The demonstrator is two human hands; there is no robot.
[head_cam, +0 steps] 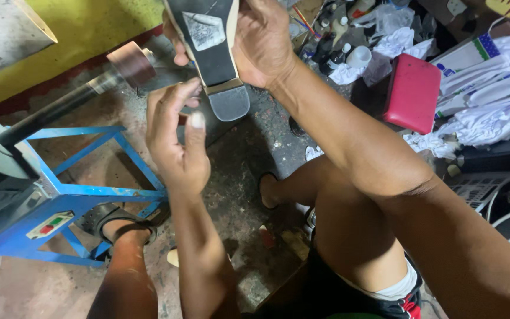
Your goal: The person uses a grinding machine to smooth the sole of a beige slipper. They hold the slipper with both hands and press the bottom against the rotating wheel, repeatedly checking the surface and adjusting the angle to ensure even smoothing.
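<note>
Right hand (264,41) gripped the black shoe sole with grey heel cap (216,53) at twelve o'clock; left hand (175,133), loosely curled and holding nothing, touched its heel. Brown sanding drum (131,64) at ten o'clock, just beside: fingers could graze it.

The shoe (211,41) at top centre shows a matt black sole, seemingly rubber or leather, with a scuffed pale patch and a grainy grey heel tip. Left of it the sanding drum (132,64) looks rough and brown on a dull metal shaft. The frame (90,192) is blue painted metal (chipped in places). The case (412,93) at upper right is smooth red plastic beside crumpled white cloth (491,100). The concrete floor (237,171) is rough, stained.
</note>
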